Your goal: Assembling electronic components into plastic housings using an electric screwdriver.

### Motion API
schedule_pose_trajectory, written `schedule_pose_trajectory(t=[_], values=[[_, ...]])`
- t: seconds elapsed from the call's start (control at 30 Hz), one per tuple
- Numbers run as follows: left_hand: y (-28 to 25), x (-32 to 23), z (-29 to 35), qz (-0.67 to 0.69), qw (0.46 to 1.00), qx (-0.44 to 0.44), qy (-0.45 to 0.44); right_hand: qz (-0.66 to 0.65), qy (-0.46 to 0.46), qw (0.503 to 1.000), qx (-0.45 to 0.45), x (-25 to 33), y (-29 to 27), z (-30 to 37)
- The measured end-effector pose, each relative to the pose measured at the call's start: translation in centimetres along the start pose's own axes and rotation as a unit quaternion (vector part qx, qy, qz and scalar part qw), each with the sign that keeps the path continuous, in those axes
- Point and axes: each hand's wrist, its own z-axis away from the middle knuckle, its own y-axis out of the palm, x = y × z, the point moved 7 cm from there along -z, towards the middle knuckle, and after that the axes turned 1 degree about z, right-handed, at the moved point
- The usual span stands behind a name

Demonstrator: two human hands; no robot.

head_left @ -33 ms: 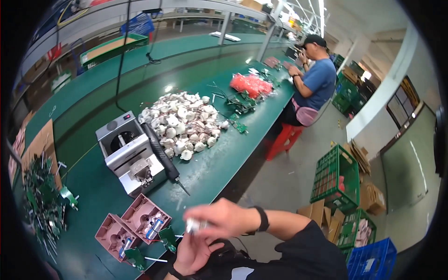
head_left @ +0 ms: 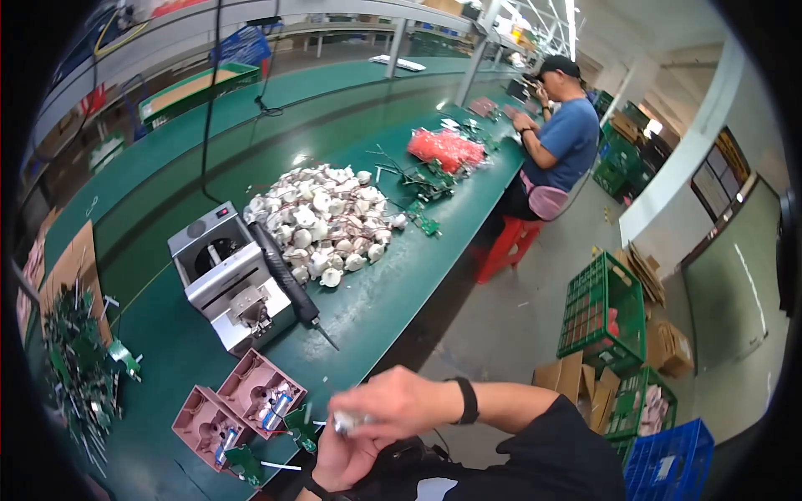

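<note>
By the near edge of the green bench (head_left: 359,330), my right hand (head_left: 393,405) is curling its fingers round a small shiny part (head_left: 349,422). The part is looking blurry, so I cannot tell just what it is. My left hand (head_left: 344,459) is sitting right under it, close to my black shirt (head_left: 535,455). I cannot tell how far open that left hand is, or if it is gripping the part too, as my right hand is getting in the way.

Just left of my hands, two pink boxes (head_left: 236,383) are lying side by side on the bench, with their insides showing. A blue tube (head_left: 274,412) is sitting in the right one, and green boards (head_left: 244,464) are lying by their near ends. Past the boxes, a grey machine (head_left: 219,284) is standing, and a black tool (head_left: 284,275) with a thin tip is leaning along its right side. Just behind that, lots of white parts (head_left: 326,221) are making a big heap. Far off to the left, more boards (head_left: 79,359) are lying in a messy pile. Up the bench, a person in a blue top (head_left: 568,134) is sitting on a red stool (head_left: 505,249).
</note>
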Motion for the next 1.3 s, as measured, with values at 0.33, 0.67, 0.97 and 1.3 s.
schedule_pose_trajectory(t=[0.33,0.67,0.97,1.3], values=[[-5.2,2.4,-0.5,0.016,0.997,-0.071,-0.012,-0.130,0.041,0.984,-0.117,-0.1,3.0,4.5],[-5.9,3.2,0.1,-0.121,0.979,-0.143,-0.079,-0.278,0.154,0.944,-0.094,-2.2,1.8,6.5],[-7.8,2.8,0.7,-0.330,0.935,-0.131,-0.019,-0.104,0.138,0.979,-0.108,-3.4,-2.0,8.5],[-4.8,3.9,-0.7,-0.467,0.880,-0.085,-0.012,0.126,0.099,0.985,0.066,-2.8,6.0,10.4]])
